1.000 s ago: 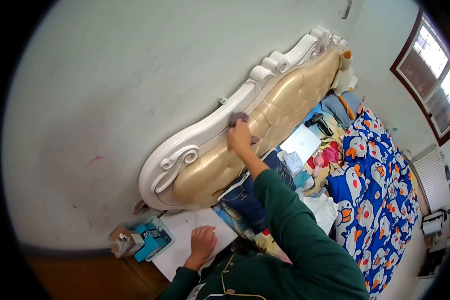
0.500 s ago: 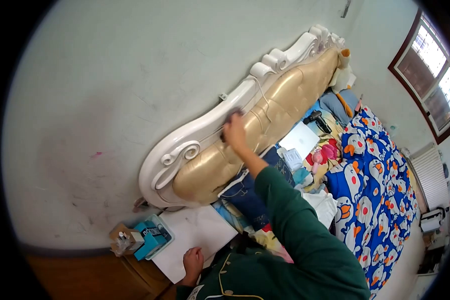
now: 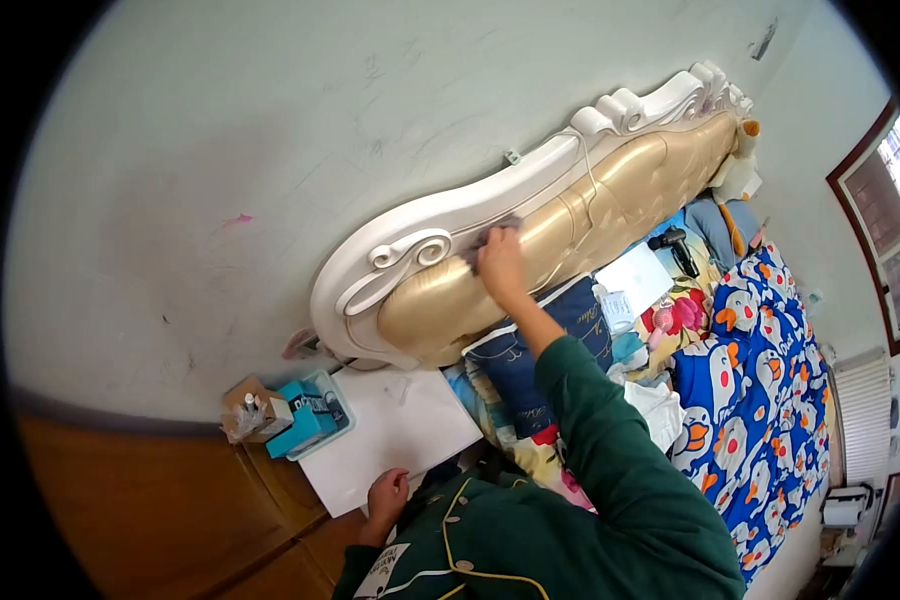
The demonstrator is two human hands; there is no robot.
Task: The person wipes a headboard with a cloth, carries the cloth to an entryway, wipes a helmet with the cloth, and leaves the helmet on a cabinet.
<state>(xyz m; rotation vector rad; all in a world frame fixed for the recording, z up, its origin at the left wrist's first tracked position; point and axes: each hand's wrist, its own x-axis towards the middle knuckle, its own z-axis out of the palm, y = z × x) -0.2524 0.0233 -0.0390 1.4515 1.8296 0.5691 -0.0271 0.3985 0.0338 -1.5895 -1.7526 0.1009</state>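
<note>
My right hand (image 3: 501, 265) is closed on a dark greyish-purple cloth (image 3: 480, 248). It presses the cloth against the headboard (image 3: 365, 262), where the white carved frame meets the gold tufted padding (image 3: 440, 305). The cloth is bunched and partly hidden by my fingers. My left hand (image 3: 388, 495) hangs low by my body, beside the edge of the white bedside table (image 3: 375, 425). Its fingers are curled in, and nothing shows in them.
A light-blue bin (image 3: 338, 400) with a blue box and a cardboard box (image 3: 252, 408) stand by the bedside table. On the bed lie a dark blue pillow (image 3: 530, 375), a white laptop (image 3: 638, 277), a black hair dryer (image 3: 678, 250) and a duck-print quilt (image 3: 750, 400). A cable hangs over the headboard.
My right hand has slid with the cloth along the headboard, down and towards its near scrolled end. The view has shifted; my left hand stays by the bedside table.
</note>
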